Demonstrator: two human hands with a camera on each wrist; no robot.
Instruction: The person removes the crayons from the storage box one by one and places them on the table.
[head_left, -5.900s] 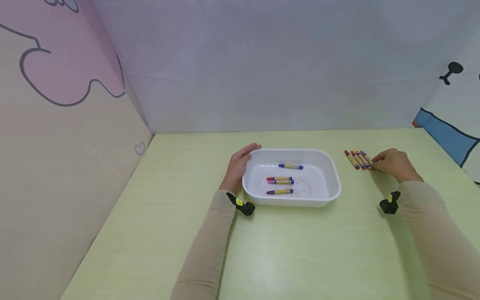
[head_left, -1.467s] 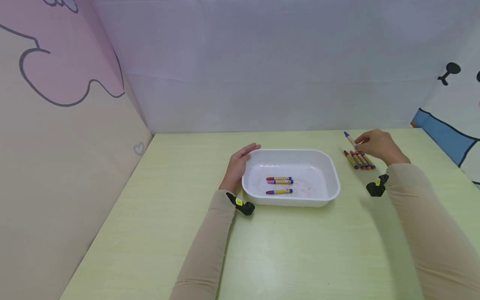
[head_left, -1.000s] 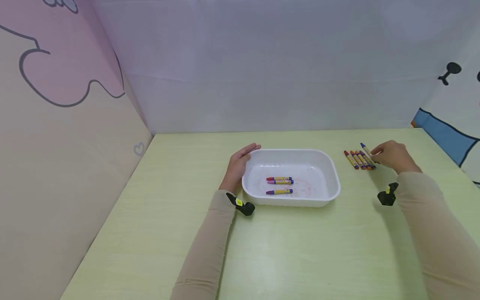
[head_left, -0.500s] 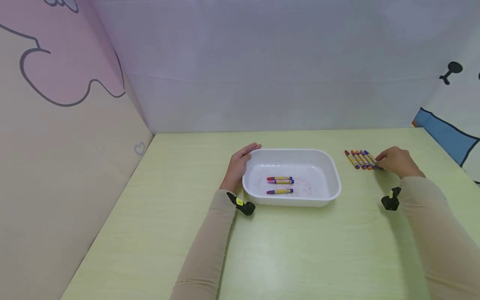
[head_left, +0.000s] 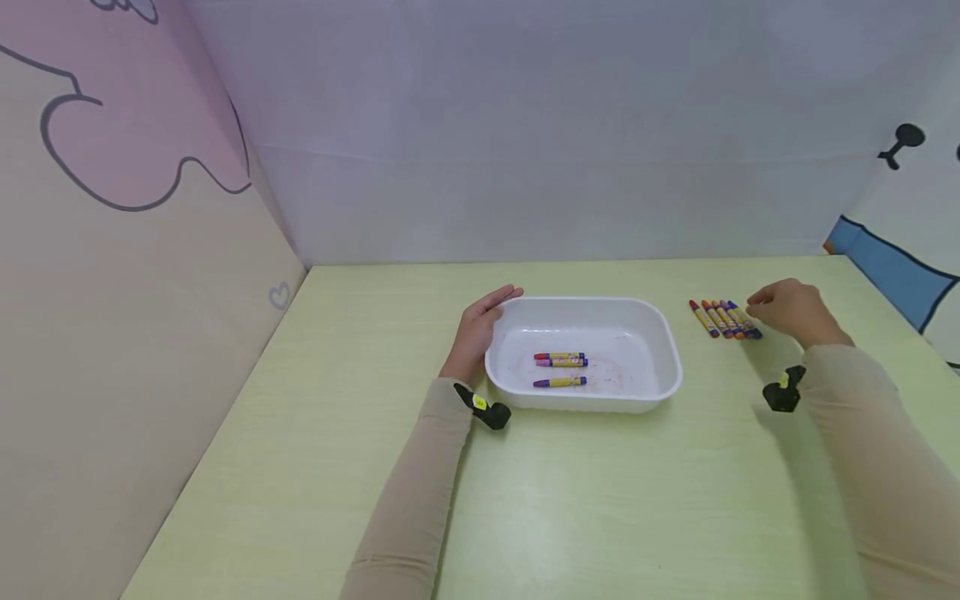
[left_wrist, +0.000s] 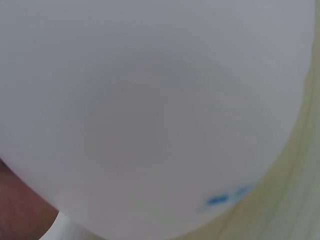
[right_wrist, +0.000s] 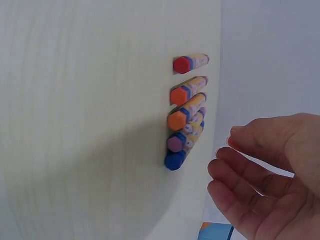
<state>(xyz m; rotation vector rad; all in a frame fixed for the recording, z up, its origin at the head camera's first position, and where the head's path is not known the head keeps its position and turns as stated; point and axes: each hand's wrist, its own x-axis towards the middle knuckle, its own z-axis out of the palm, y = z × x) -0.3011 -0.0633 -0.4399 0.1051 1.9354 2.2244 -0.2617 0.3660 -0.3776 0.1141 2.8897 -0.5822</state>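
Observation:
A white tray (head_left: 585,400) stands mid-table, holding a red crayon (head_left: 558,356), a pink crayon (head_left: 562,363) and a purple crayon (head_left: 560,382). My left hand (head_left: 474,332) grips its left rim, with the fingers along the far-left corner; the tray's white wall (left_wrist: 160,125) fills the left wrist view. To the right lies a slanted row of several crayons, running from red (right_wrist: 183,65) through orange (right_wrist: 180,96) and light purple (right_wrist: 176,142) to blue (right_wrist: 175,160). My right hand (head_left: 793,308) hovers just beside the blue end, thumb and fingers apart with nothing between them.
The pale green table (head_left: 600,500) meets a light back wall (head_left: 555,167). A patterned wall (head_left: 150,333) borders the left side. Black wrist cameras (head_left: 487,410) sit on both sleeves.
The blue crayon went from the tray to the right end of the row. In the last half second, my right hand has let go of it and lifted slightly. The left hand stays put.

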